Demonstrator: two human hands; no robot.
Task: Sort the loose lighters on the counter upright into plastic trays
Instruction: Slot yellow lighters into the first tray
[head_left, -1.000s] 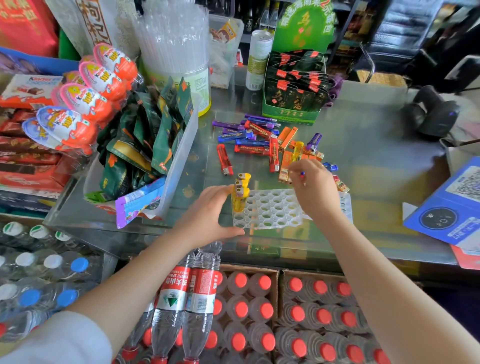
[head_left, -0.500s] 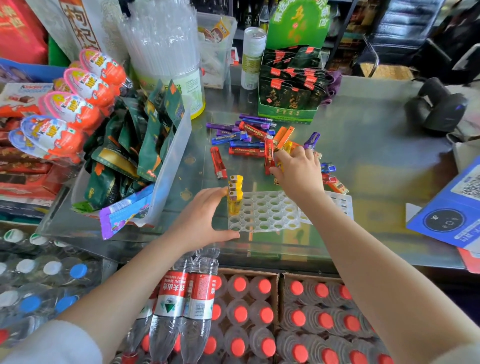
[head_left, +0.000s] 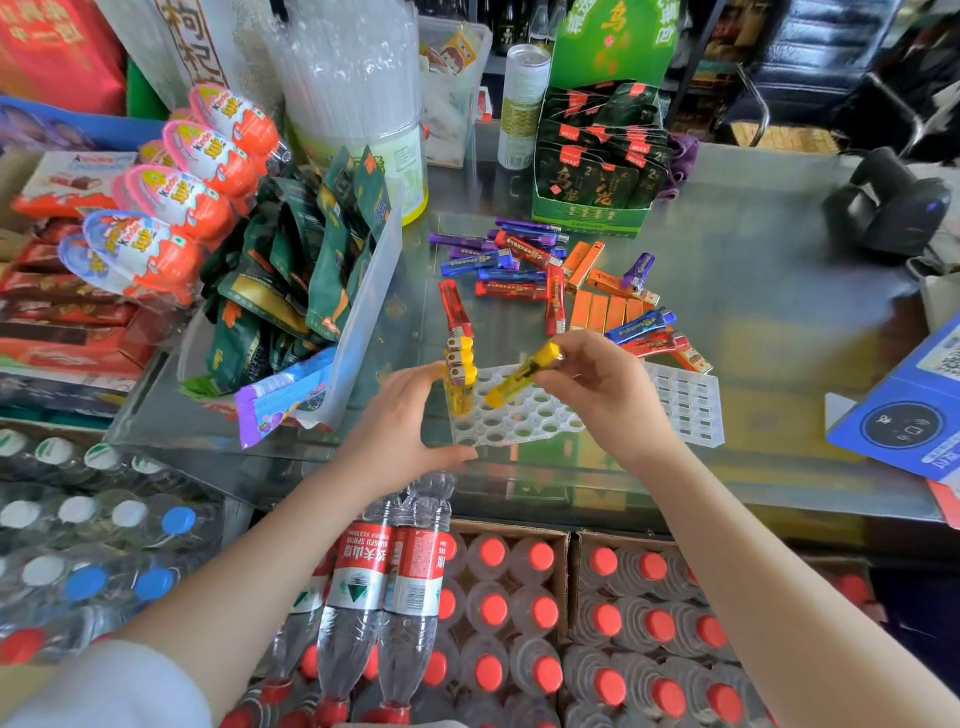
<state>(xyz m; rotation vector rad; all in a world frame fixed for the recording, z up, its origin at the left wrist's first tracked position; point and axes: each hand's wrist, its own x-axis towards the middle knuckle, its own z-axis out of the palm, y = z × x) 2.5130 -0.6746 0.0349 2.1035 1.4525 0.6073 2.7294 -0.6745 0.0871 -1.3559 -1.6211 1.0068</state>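
Note:
A clear plastic tray (head_left: 524, 422) with rows of round holes lies on the glass counter. Three yellow lighters (head_left: 460, 375) stand upright along its left edge. My left hand (head_left: 400, 431) grips the tray's near left corner, thumb along the front edge. My right hand (head_left: 605, 387) holds a yellow lighter (head_left: 522, 375) by its top, tilted over the tray with its base pointing down-left. Behind the tray lies a loose pile of lighters (head_left: 550, 280) in purple, blue, red and orange. A red lighter (head_left: 455, 307) lies alone to the left of the pile.
A second clear tray (head_left: 688, 402) lies to the right of the first. A bin of green snack packs (head_left: 311, 270) stands left, a green tea box (head_left: 597, 171) behind, a black scanner (head_left: 888, 208) far right, a blue box (head_left: 904, 421) at right. Water bottles (head_left: 493, 623) sit below the counter.
My right hand reached into the loose pile, picked up a yellow lighter and brought it back over the tray. My left hand stayed on the tray's corner.

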